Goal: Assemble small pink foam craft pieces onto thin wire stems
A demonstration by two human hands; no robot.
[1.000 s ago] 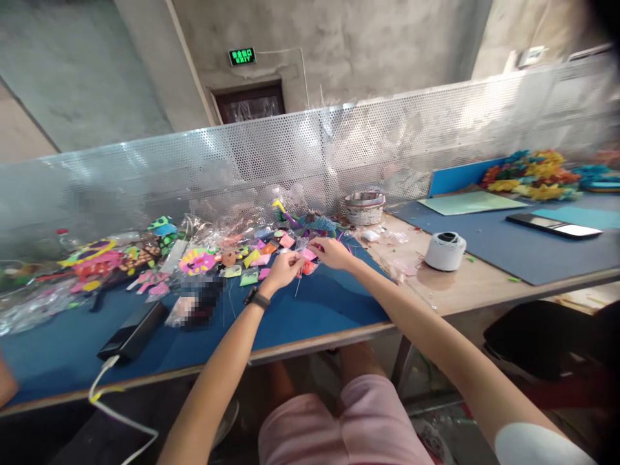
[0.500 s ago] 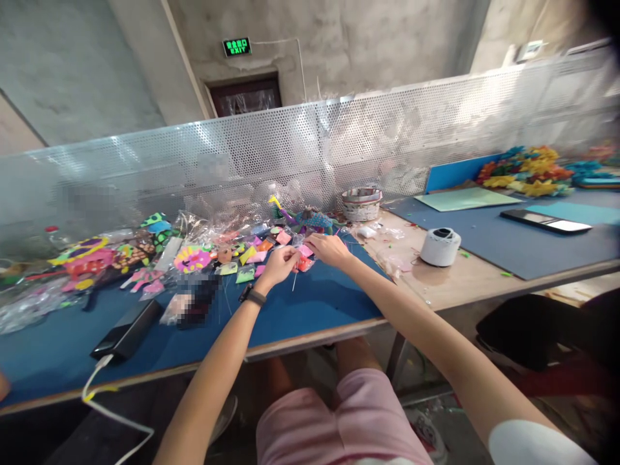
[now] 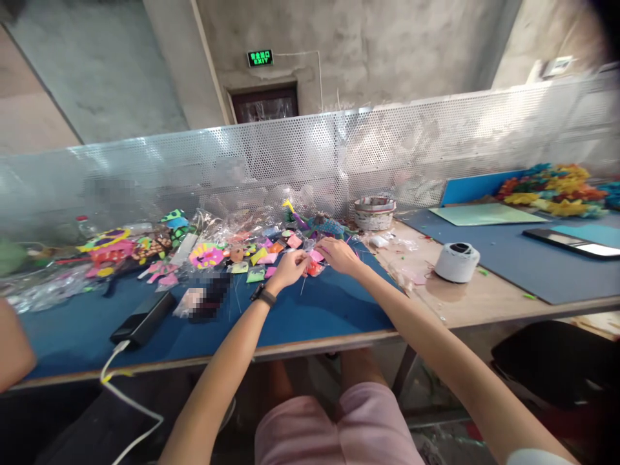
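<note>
My left hand (image 3: 291,268) is closed in a pinch over the blue table mat (image 3: 334,310). A thin pale strand (image 3: 303,284), like a wire or fine stick, points down from its fingertips. Close beside it, my right hand (image 3: 340,256) has its fingers bent and pressed together; what lies in them is hidden. A red-orange packet (image 3: 314,268) and a pink packet (image 3: 316,256) lie between the hands. Left of them are several small coloured packets, among them a green one (image 3: 256,275). Behind my hands rests a teal dotted figure (image 3: 327,225).
A white roll (image 3: 456,263) and a woven basket (image 3: 374,214) stand at the right. Several foam shapes and plastic bags (image 3: 48,292) crowd the left. A black power bank (image 3: 143,320) with a white cable lies near the front edge. Another person's arm (image 3: 14,345) enters at left.
The view has turned, shifting the scene slightly right in the picture. My hands stay close together above the packets, almost unchanged. More of the other person's arm shows at the left edge.
</note>
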